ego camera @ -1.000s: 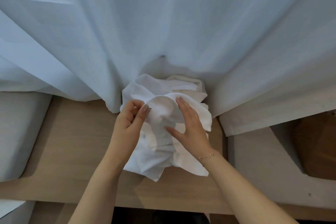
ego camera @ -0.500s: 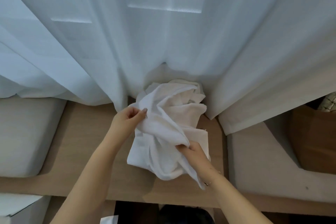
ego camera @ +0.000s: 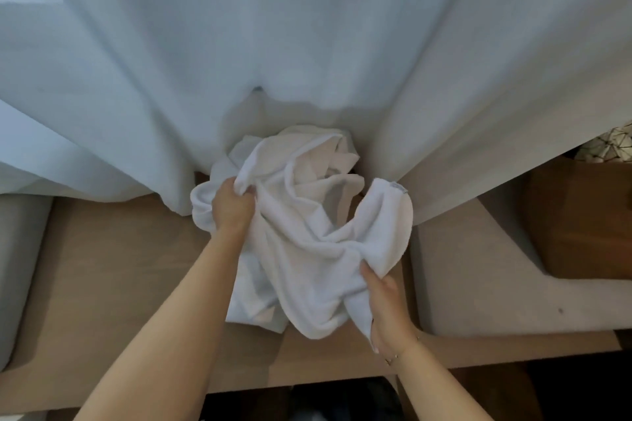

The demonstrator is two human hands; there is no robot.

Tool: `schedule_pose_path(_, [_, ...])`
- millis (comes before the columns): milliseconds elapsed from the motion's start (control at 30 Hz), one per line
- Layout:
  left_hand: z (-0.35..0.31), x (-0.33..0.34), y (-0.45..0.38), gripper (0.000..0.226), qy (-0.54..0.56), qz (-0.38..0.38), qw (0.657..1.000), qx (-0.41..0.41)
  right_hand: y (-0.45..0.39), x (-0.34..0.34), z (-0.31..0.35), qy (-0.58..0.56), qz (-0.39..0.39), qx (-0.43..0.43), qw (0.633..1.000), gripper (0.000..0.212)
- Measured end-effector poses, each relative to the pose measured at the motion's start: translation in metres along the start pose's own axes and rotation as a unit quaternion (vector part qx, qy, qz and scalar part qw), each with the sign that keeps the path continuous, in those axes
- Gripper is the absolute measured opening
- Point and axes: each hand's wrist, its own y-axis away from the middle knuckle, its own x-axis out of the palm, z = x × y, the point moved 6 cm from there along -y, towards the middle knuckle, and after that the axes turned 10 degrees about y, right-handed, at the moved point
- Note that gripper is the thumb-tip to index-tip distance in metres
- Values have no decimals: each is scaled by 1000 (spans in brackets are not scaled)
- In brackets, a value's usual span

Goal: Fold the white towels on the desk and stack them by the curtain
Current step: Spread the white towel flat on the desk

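Towel [ego camera: 307,249] gripped by both hands, unlabelled.

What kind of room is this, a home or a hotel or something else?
Probably a hotel room or a bedroom, though I can't be sure. A long sheer curtain hangs down to a light wooden desk, grey cushioned seats flank it, and a heap of plain white towels lies on the desk.

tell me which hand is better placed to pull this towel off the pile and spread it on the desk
Probably the right hand. It grips the towel at its near side, over the desk's front edge, so it can draw toward the person. The left hand grips cloth farther back, close to the curtain.
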Motion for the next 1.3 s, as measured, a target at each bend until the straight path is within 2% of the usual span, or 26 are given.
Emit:
schedule_pose_path(67, [-5,-8,12,15,46,22,999,12,-4,-3,-1,-18,9,1,1000,75])
schedule_pose_path(100, [-11,-11,23,16,61,43,997,22,-1,-3,2,-17,10,5,1000,76])
schedule_pose_path(167, [-29,-15,55,14,82,93,991,44,4,-3,7,-31,14,28,999,67])
schedule_pose_path(233, [-46,-14,92,8,90,147,984,51,10,5,15,-97,32,91,991,58])
schedule_pose_path(333, [-57,-6,138,14,45,229,970,62,29,24,44,-141,82,127,978,54])
schedule_pose_path(367, [-59,-2,152,18,26,258,964,66,35,24,54,-126,74,122,982,57])
schedule_pose_path(433, [-67,3,177,27,8,301,949,88,50,30,74,-144,108,93,979,59])
schedule_pose_path(500, [-80,9,203,34,15,326,937,122,61,27,80,-139,86,53,985,46])
schedule_pose_path(600, [-99,19,232,12,31,326,930,166,66,8,87,-98,-17,2,995,41])
schedule_pose_path(667, [-109,17,244,3,59,319,933,155,75,-4,101,-86,-20,-37,995,46])
schedule_pose_path(767, [-116,13,258,38,125,354,922,93,94,-31,130,-24,-8,-105,994,35])
schedule_pose_path(833, [-120,10,262,48,164,337,924,74,102,-56,142,3,-1,-122,992,32])
schedule_pose_path(967, [-124,8,261,27,175,252,949,68,127,-107,157,56,2,-149,987,31])
schedule_pose_path(1133, [-136,29,281,20,156,256,952,57,172,-160,167,132,-53,-186,972,22])
schedule_pose_path(1300, [-147,62,306,23,138,308,939,60,218,-213,173,139,-150,-198,959,18])
